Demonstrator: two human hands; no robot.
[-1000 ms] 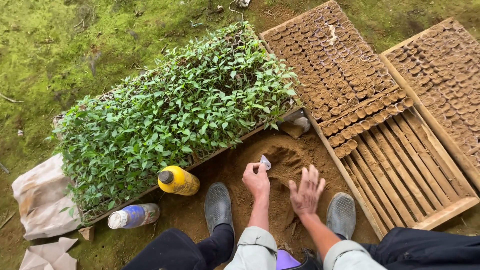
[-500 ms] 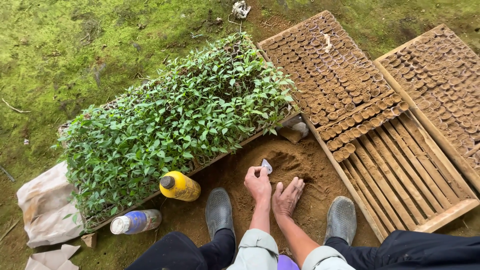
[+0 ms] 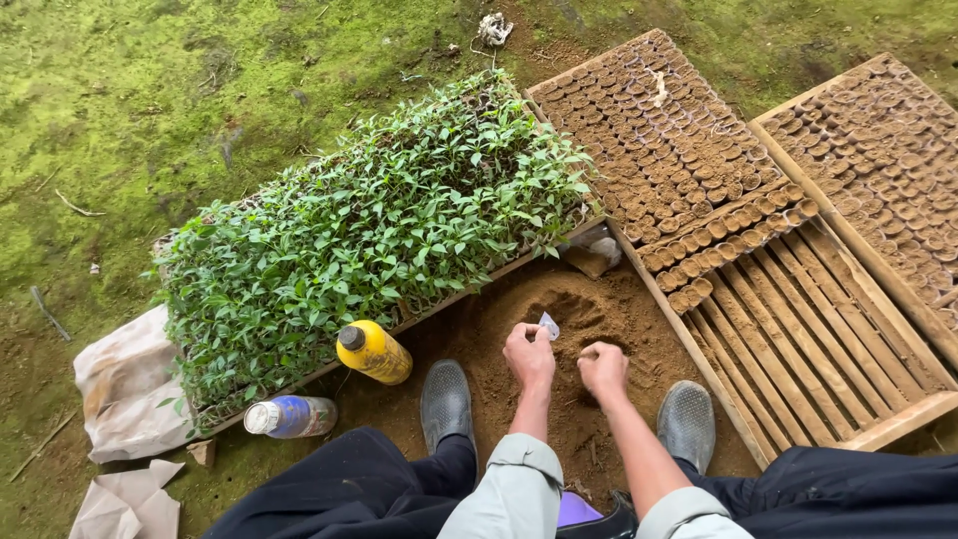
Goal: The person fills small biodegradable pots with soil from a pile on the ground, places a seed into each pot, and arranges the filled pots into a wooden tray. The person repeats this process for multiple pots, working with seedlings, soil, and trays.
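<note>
Mossy ground, seedling tray (image 3: pixel 379 230), soil-pot trays (image 3: pixel 669 150).

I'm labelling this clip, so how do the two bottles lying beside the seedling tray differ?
The yellow bottle has a dark cap and a plain yellow body; the clear bottle has a white cap and a blue label. The yellow bottle lies nearer the left hand, against the seedling tray; the clear bottle lies farther out by the tray's corner. Both lie on their sides, untouched.
</note>
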